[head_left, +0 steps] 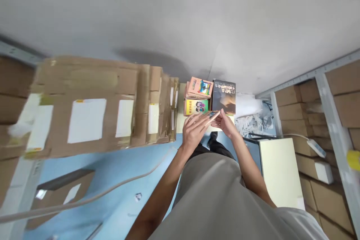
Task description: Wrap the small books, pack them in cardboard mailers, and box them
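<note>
The booklet (213,115) was just right of the centre of the frame, raised between the hands and tilted so that mostly its edge and a narrow strip of cover showed. The left hand (192,132) was closed around its left side, fingers laid along it. The right hand (225,123) was half open at the other end, its thumb by the upper corner; whether it gripped or merely steadied could not be told.

The booklet looked light and thin, likely bendy, with a cover that might have been slippery and corners that could crease. The long edges seemed the best place to hold it, with flat fingers and a thumb opposite.

Its edge was pale pinkish, and the strip of cover had dark, bluish printing too foreshortened to read. Just above it lay a pink-covered stack (200,87), a yellow-and-green book (196,107) and, to the right, a thick dark book (224,96).
</note>
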`<state>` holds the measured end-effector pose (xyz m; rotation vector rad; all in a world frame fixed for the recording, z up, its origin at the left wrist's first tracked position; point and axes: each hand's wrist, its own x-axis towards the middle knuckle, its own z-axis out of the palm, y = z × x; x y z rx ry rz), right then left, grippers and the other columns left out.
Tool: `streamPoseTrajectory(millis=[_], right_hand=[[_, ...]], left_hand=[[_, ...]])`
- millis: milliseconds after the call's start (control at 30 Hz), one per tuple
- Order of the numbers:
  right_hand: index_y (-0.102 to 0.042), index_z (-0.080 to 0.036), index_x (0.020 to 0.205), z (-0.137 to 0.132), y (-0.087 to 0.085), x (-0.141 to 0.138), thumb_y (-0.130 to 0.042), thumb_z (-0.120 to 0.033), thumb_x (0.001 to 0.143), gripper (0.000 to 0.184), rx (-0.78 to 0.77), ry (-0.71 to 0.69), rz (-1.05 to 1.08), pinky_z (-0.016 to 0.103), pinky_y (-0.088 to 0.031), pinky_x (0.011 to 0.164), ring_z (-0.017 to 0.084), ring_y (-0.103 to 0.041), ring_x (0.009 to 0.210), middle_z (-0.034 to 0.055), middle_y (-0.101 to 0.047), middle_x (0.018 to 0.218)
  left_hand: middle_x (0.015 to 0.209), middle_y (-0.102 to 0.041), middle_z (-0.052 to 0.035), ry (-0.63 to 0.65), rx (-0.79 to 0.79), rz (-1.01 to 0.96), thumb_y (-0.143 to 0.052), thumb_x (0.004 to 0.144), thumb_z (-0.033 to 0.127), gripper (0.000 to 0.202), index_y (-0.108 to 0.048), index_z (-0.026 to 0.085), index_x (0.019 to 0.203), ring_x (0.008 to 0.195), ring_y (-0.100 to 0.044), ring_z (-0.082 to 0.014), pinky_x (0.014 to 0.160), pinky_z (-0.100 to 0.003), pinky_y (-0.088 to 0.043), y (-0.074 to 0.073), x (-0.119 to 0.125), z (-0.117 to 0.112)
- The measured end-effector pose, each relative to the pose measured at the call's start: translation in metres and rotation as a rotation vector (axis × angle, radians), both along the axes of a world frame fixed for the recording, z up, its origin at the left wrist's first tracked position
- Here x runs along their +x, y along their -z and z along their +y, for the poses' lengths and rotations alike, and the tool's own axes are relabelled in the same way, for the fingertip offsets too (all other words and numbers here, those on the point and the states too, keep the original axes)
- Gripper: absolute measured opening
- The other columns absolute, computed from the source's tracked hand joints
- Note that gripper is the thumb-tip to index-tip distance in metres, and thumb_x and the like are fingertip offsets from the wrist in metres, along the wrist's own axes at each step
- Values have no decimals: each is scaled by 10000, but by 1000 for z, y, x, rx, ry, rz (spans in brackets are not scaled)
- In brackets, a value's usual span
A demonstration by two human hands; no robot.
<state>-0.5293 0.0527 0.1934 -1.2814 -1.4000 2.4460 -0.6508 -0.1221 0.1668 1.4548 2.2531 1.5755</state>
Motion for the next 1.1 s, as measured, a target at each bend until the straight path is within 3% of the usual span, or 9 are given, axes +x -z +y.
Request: streamPoseTrajectory(millis=[133,233,300,367,433,567,700,867,1100], right_hand=[[-831,-236,1172,-6,-18,54,-784,-879,877,709,47,216,39,429,-706,929,304,-841,1049,80,-887,1070],[-833,-247,1137,-13,-25,110,-982,-664,769,576,163,440,19,408,-698,922,287,-830,993,52,-885,1096],[-818,-256,1124,-20,-26,148,-1002,-605,746,546,213,592,-1,400,-697,920,284,-824,1002,48,-880,1139],[-790,-268,1133,-29,-24,185,-987,-597,750,542,232,731,-14,407,-700,919,293,-822,1029,51,-873,1170],[-754,-276,1131,-39,-20,221,-976,-589,745,545,230,849,-11,421,-703,924,308,-822,1060,53,-866,1184],[-710,-281,1142,-57,-9,299,-943,-565,748,539,202,1036,24,428,-701,924,320,-825,1088,52,-860,1192],[-704,-279,1127,-70,3,388,-920,-536,750,505,212,1209,51,394,-691,885,300,-819,1043,38,-853,1165],[-713,-271,1085,-90,19,500,-878,-575,779,462,313,1388,-22,375,-646,990,288,-795,1110,38,-850,1121],[-746,-266,983,-137,55,620,-866,-641,782,442,305,1612,-143,362,-609,975,256,-769,1050,39,-830,1045]], left_hand=[[1287,-879,-30,318,-55,-144,-746,1085,303,242,-903,425,1224,1424,-739,-349,1347,-660,-434,-15,41,18],[1580,-745,-71,427,-103,-237,-785,1057,371,181,-912,385,1185,1602,-589,-394,1387,-661,-387,-21,80,35],[1788,-545,-113,427,-126,-342,-834,1015,475,388,-844,324,1372,1711,-443,-414,1411,-632,-370,-22,108,48],[1842,-452,-169,428,-155,-550,-848,983,589,732,-656,277,1617,1732,-406,-411,1398,-598,-402,-20,138,63],[1738,-573,-220,478,-228,-843,-839,960,668,896,-534,247,1690,1651,-529,-409,1330,-580,-485,-16,171,79],[1363,-821,-190,632,-412,-1211,-915,855,674,747,-726,196,1397,1377,-751,-395,1168,-526,-598,-6,250,114],[1244,-861,-134,735,-532,-1221,-994,745,625,613,-798,196,1137,1242,-801,-346,1110,-466,-615,-2,349,139],[1127,-869,-105,846,-702,-1177,-1017,692,621,594,-806,192,1043,1120,-819,-311,1015,-413,-629,9,472,151],[1095,-872,-86,1019,-970,-1047,-1063,614,647,688,-817,200,1075,1075,-815,-288,999,-393,-620,31,595,146]])
